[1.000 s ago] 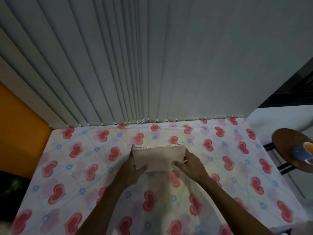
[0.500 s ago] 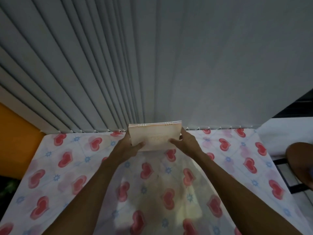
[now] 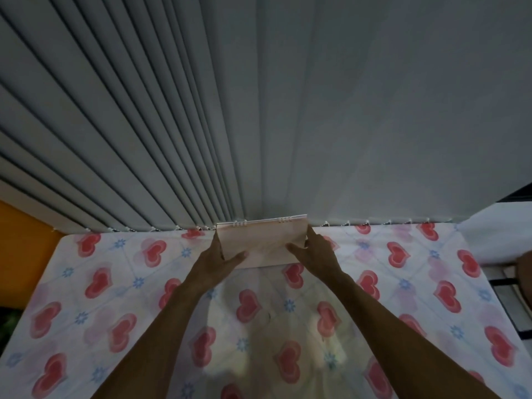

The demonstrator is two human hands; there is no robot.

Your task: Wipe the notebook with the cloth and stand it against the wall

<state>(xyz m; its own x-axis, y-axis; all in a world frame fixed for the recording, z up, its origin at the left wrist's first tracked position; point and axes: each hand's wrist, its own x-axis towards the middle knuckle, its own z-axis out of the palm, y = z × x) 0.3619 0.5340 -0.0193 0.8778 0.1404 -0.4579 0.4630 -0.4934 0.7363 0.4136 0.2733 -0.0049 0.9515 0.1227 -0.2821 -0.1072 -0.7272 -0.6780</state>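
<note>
Left hand (image 3: 214,259) and right hand (image 3: 313,253) each hold a pinching grip on 1 side of the notebook (image 3: 260,243). It has moved up to frame centre, spiral edge apparently reaching the blinds (image 3: 144,139). Only letting go seems left.

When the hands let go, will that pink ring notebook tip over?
Probably stiff: the pale pink spiral-bound notebook looks flat between left hand and right hand. It may tip: it stands on a thin edge by hanging grey blind slats, which likely give.
</note>
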